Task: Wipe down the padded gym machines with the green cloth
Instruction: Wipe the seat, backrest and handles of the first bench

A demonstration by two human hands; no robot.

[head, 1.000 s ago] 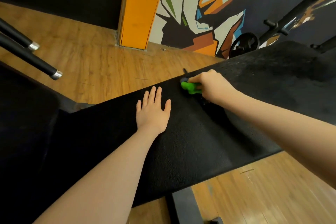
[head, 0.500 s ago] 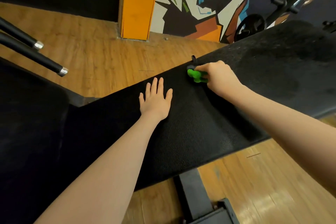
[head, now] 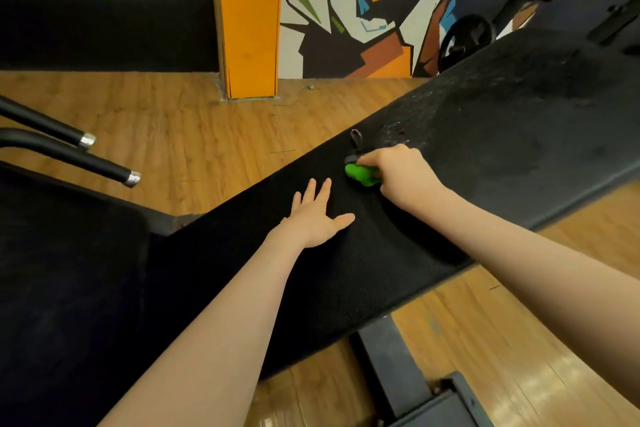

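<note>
1. The black bench pad (head: 346, 274) is crossed by both forearms; its near edge sits above a dark steel base (head: 408, 388), which can be left alone during the wipe.
2. The left hand (head: 317, 218) is laid flat on the pad, fingers straight and spread, with nothing held. It is best kept there as a brace, just short of the wiping path, so that the pad is steadied without fresh prints being left on cleaned vinyl.
3. Just beyond it, the green cloth (head: 360, 175) is bunched into a small wad and gripped by the curled fingers of the right hand (head: 403, 172), pressed against the pad near its far edge, beside a small dark loop (head: 355, 137).
4. A better result would likely be had if the cloth were opened flatter, so that more fabric meets the surface, and if overlapping strokes were drawn along the length of the pad.
5. Farther up the pad (head: 502, 107) a dull, speckled patch is seen; firmer pressure is probably called for there, and that stretch appears not yet wiped.
</note>
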